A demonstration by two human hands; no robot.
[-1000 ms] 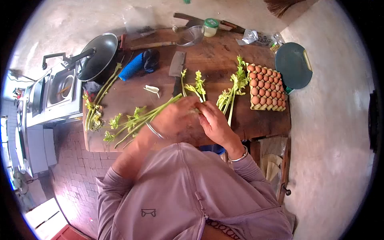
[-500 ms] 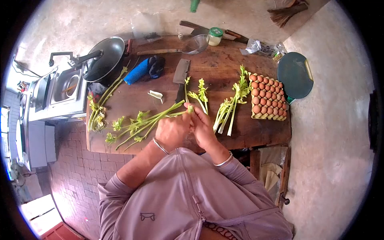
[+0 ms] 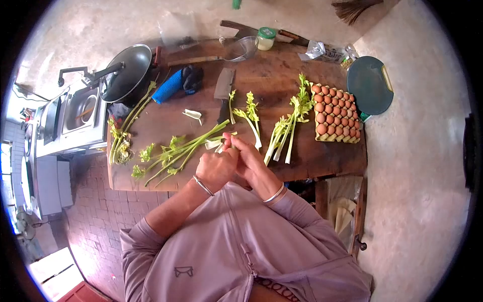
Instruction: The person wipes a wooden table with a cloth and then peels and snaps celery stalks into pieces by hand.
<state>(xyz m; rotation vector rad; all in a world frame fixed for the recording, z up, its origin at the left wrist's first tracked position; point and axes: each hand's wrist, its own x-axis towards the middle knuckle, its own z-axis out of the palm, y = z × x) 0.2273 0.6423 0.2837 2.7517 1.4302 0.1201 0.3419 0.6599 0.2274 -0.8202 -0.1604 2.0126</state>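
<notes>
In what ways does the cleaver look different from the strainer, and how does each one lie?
The cleaver has a broad, flat blade; the strainer has a round, see-through bowl. The cleaver's handle is dark, while the strainer's is light brown. The cleaver's handle points to the near side, the strainer's to the left. Both lie on the table.

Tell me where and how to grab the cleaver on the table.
Take the cleaver by its dark handle, coming down from above on the person's side: the handle points that way, the broad blade away. Closing from both sides of the handle looks best, with care on the right, where a leafy celery sprig lies close alongside.
</notes>
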